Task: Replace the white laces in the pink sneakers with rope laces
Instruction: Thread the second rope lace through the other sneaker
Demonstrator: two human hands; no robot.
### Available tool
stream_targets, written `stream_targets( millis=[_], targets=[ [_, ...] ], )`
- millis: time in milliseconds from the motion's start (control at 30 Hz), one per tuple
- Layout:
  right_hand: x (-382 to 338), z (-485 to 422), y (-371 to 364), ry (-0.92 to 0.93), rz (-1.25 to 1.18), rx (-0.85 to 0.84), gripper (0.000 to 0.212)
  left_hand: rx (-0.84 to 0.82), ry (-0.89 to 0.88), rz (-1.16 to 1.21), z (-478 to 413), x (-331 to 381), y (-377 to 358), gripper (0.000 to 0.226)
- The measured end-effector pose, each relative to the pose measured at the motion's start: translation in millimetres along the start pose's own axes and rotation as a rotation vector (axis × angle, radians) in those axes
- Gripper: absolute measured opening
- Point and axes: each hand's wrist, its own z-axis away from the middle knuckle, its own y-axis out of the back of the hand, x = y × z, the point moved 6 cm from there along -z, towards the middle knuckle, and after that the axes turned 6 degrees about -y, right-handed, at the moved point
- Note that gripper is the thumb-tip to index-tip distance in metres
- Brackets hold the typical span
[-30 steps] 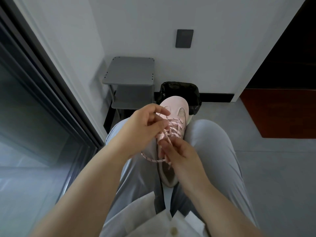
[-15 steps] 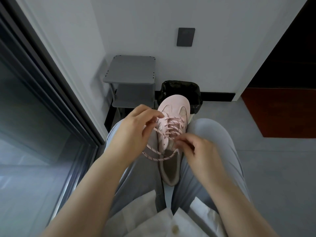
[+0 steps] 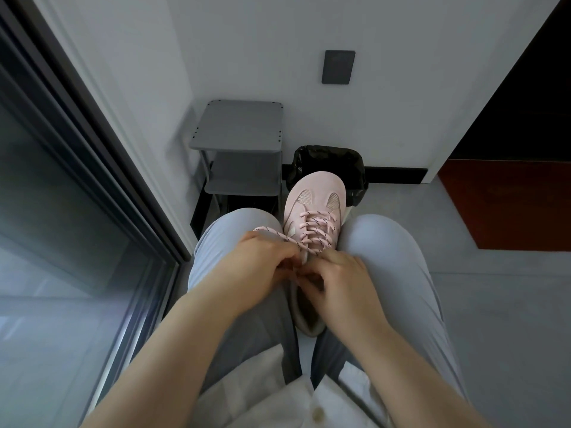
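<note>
Right now your pink sneaker (image 3: 312, 205) sits wedged between your knees, toe pointing to 12 o'clock and heel opening toward you. A pink rope lace (image 3: 315, 233) with dark flecks is crossed through its eyelets up to the top. Your left hand (image 3: 262, 267) is at the 9 o'clock side of the sneaker's throat, fingers curled tight and pinching one strand of the lace, which loops out toward 10 o'clock over your left knee (image 3: 238, 230). Your right hand (image 3: 343, 282) is at the 4 o'clock side of the throat, fingers curled inward so that they meet the left hand's fingertips over the tongue. Its own fingertips are hidden behind the knuckles, so I cannot tell whether it has hold of the lace.

Beyond the toe at 12 o'clock stands a black-lined waste bin (image 3: 324, 159), with a grey two-tier stand (image 3: 238, 128) beside it at 11 o'clock. A dark wall plate (image 3: 338, 67) hangs above the bin.
</note>
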Motion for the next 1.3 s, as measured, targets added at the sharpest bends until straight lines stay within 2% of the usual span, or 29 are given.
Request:
stream_targets(
  millis=[133, 267, 367, 467, 567, 733, 900, 1067, 1133, 1300],
  targets=[
    [4, 0, 5, -0.034, -0.078, 0.091, 0.011, 0.088, 0.006, -0.030, 4, 1, 7, 0.021],
    [2, 0, 11, -0.007, -0.123, 0.160, 0.020, 0.130, 0.002, -0.028, 7, 3, 8, 0.036],
    [2, -1, 13, 0.000, -0.110, 0.172, 0.010, 0.202, 0.055, 0.016, 9, -2, 11, 0.019],
    [3, 0, 13, -0.007, -0.048, 0.179, 0.017, 0.296, 0.088, 0.035, 14, -7, 15, 0.017],
    [4, 2, 13, -0.016, -0.011, 0.190, 0.023, 0.270, 0.099, -0.007, 15, -5, 14, 0.025],
    [5, 3, 13, -0.036, -0.012, 0.180, 0.022, 0.279, 0.114, 0.021, 16, -5, 14, 0.010],
    [4, 6, 13, -0.036, -0.049, 0.118, 0.027, 0.290, 0.130, 0.121, 23, -10, 20, 0.032],
    [1, 11, 7, 0.009, -0.111, -0.041, 0.023, 0.163, 0.096, 0.269, 29, -10, 29, 0.036],
    [-1, 12, 8, 0.038, -0.068, -0.018, 0.015, 0.080, 0.136, 0.408, 35, -11, 33, 0.043],
    [2, 11, 3, 0.027, -0.014, -0.033, 0.011, -0.122, 0.121, 0.299, 43, -12, 40, 0.049]
  ],
)
